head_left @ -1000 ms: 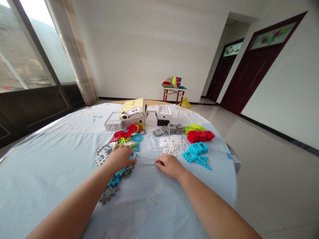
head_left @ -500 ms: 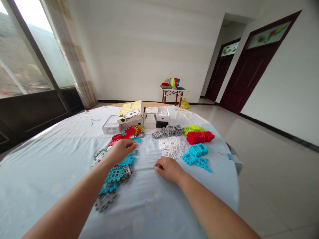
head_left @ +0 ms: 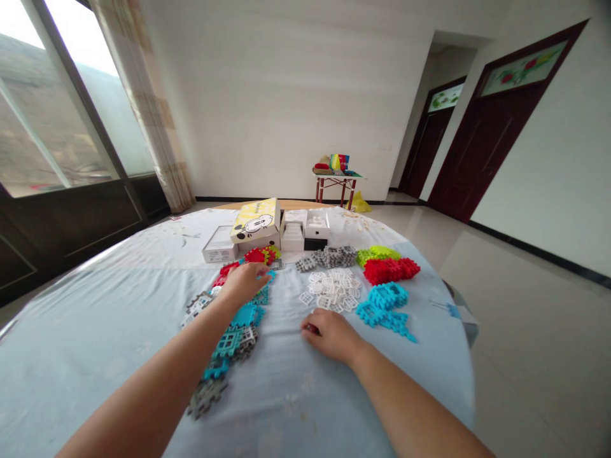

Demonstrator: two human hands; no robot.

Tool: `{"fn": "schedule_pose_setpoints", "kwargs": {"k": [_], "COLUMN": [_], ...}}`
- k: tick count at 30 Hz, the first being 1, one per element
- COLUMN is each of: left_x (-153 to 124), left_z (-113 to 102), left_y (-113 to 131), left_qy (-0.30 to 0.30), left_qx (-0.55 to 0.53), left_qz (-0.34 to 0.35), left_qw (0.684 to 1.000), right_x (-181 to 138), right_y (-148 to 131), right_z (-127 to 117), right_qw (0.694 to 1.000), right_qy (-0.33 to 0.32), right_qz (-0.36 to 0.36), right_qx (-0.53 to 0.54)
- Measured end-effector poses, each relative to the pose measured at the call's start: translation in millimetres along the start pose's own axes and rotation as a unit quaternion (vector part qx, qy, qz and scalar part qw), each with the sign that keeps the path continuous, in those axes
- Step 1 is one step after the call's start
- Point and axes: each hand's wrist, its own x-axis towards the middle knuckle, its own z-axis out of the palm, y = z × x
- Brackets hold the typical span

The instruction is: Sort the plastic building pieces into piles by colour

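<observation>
My left hand (head_left: 244, 284) reaches over the long mixed pile of plastic interlocking pieces, its fingertips apart at the red and blue ones; nothing shows between them. Beneath and around it lie red pieces (head_left: 258, 255), blue pieces (head_left: 249, 314), a teal window-frame piece (head_left: 228, 343) and grey pieces (head_left: 207, 395). My right hand (head_left: 331, 332) rests on the cloth with curled fingers, just in front of a heap of white window pieces (head_left: 337, 287). A small dark reddish spot shows inside its curl; what it is I cannot make out. One white window piece (head_left: 306, 298) lies at that heap's left edge.
Sorted heaps of grey (head_left: 338, 256), lime green (head_left: 378, 255), red (head_left: 391, 271) and blue pieces (head_left: 387, 296) sit to the right. Behind them stand a yellow cartoon box (head_left: 258, 219) and white boxes (head_left: 220, 245). A cloth covers the round table (head_left: 119, 318).
A white window piece near my left fingers now lies at the white heap's left edge. My left fingers have parted. My right hand keeps its place, and the view has shifted slightly.
</observation>
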Motion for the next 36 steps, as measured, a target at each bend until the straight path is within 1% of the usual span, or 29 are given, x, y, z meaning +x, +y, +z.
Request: {"fn": "schedule_pose_setpoints", "kwargs": {"k": [3, 6, 12, 15, 18, 21, 23, 25, 30, 32, 34, 36], "left_x": [-5, -7, -3, 0, 1, -1, -2, -3, 2, 6, 8, 9], "left_z": [-4, -4, 5, 4, -2, -8, -8, -2, 27, 35, 37, 33], "left_y": [-19, -28, -39, -41, -40, -33, -25, -14, 24, 38, 45, 43], "left_qy": [-0.01, -0.024, -0.049, -0.046, -0.029, -0.011, -0.01, -0.018, -0.046, -0.044, -0.029, -0.008], "left_qx": [0.045, 0.071, 0.073, 0.055, 0.028, -0.009, -0.04, -0.074, -0.168, -0.199, -0.219, -0.226], "left_qz": [-0.018, -0.024, -0.037, -0.048, -0.053, -0.048, -0.039, -0.028, 0.004, 0.015, 0.022, 0.022], "left_qw": [0.999, 0.997, 0.995, 0.996, 0.998, 0.999, 0.998, 0.997, 0.985, 0.979, 0.975, 0.974], "right_x": [1, 2, 1, 0, 0, 0, 1, 1, 0, -1, -1, -1], "right_y": [0, 1, 3, 2, 2, 2, 2, 3, 4, 5, 6, 7], "right_z": [0, 1, 3, 2, 1, 2, 2, 3, 3, 4, 5, 5], "right_qw": [1.0, 1.0, 1.0, 1.0, 1.0, 1.0, 1.0, 1.0, 1.0, 1.0, 1.0, 1.0], "right_qy": [0.001, 0.0, 0.008, 0.007, 0.009, 0.009, 0.008, 0.007, 0.002, -0.003, -0.004, -0.003], "right_qz": [-0.007, -0.009, -0.014, -0.014, -0.013, -0.011, -0.007, -0.003, 0.001, -0.001, -0.002, -0.001], "right_qx": [-0.006, -0.01, -0.009, -0.007, -0.007, -0.007, -0.002, 0.006, 0.011, 0.016, 0.02, 0.023]}}
